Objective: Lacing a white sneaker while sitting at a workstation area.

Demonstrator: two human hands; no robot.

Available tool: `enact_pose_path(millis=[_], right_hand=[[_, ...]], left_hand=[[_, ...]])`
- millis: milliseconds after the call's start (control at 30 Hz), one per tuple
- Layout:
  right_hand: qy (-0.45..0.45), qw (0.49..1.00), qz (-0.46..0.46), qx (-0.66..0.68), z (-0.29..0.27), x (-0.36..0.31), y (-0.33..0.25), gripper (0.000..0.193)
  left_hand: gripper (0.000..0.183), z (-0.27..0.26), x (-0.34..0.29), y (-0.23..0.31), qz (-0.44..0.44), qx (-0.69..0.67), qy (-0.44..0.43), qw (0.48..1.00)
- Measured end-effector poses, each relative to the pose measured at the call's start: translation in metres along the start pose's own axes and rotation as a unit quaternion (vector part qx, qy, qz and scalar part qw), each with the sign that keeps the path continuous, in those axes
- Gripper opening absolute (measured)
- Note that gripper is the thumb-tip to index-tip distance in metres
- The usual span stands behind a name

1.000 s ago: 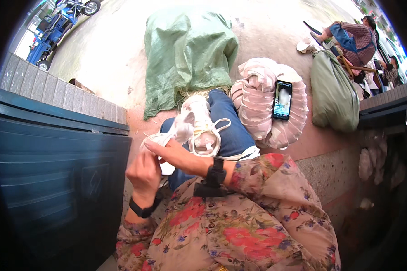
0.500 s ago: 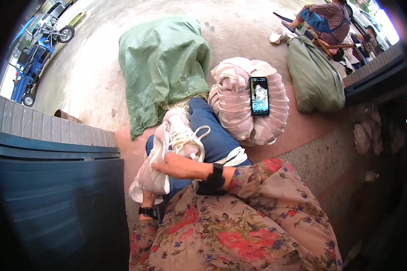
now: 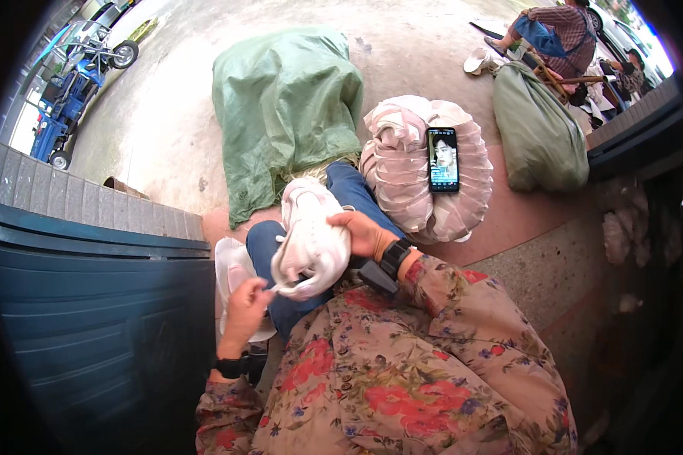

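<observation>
A pale pink and white sneaker (image 3: 315, 231) rests over my lap, its collar opening toward me. My right hand (image 3: 363, 233) grips the sneaker's right side, thumb on top. By the opening's left edge, my left hand (image 3: 244, 312) is closed in a pinch. A small white bit shows at its fingertips, too small and blurred to name. More white and pale pink shoe pieces (image 3: 230, 265) lie left of my knee, partly behind the left hand.
A large bundle of pale pink shoe parts (image 3: 395, 178) stands to the right, a lit phone (image 3: 443, 159) on it. A green sack (image 3: 284, 106) lies ahead. A grey-green sack (image 3: 539, 129) and a seated person (image 3: 561, 38) are far right; a blue panel (image 3: 99, 326) is left.
The sneaker has turned and come upright, its opening now toward me. My right hand has shifted to its right side. My left hand has come out from beneath it, pinching near the collar.
</observation>
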State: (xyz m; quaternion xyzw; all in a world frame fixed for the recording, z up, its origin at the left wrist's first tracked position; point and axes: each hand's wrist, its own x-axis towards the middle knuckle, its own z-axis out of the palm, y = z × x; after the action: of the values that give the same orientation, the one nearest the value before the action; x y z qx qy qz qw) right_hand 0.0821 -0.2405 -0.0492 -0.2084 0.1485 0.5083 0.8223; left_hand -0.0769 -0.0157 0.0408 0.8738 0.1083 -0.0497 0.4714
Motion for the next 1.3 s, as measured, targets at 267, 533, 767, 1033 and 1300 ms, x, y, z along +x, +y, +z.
enact_pose_path(millis=[267, 533, 767, 1033, 1300], right_hand=[[0.036, 0.999, -0.01, -0.03, -0.016, 0.007, -0.011, 0.034], [0.101, 0.877, -0.246, -0.399, -0.028, -0.029, 0.01, 0.023], [0.293, 0.946, 0.083, -0.116, -0.019, -0.033, 0.052, 0.072], [0.239, 0.97, 0.032, -0.009, -0.011, -0.026, 0.056, 0.074], [0.233, 0.961, 0.059, -0.137, -0.013, -0.022, 0.051, 0.059]], left_hand=[[0.046, 0.061, 0.0, 0.027, 0.183, 0.134, -0.123, 0.966], [0.033, 0.073, 0.011, 0.025, 0.193, 0.322, -0.075, 0.924], [0.03, 0.073, 0.006, 0.021, 0.194, 0.321, -0.048, 0.926], [0.042, 0.083, -0.001, 0.021, 0.184, 0.381, -0.081, 0.903], [0.051, 0.086, 0.021, 0.008, 0.177, 0.305, -0.096, 0.931]])
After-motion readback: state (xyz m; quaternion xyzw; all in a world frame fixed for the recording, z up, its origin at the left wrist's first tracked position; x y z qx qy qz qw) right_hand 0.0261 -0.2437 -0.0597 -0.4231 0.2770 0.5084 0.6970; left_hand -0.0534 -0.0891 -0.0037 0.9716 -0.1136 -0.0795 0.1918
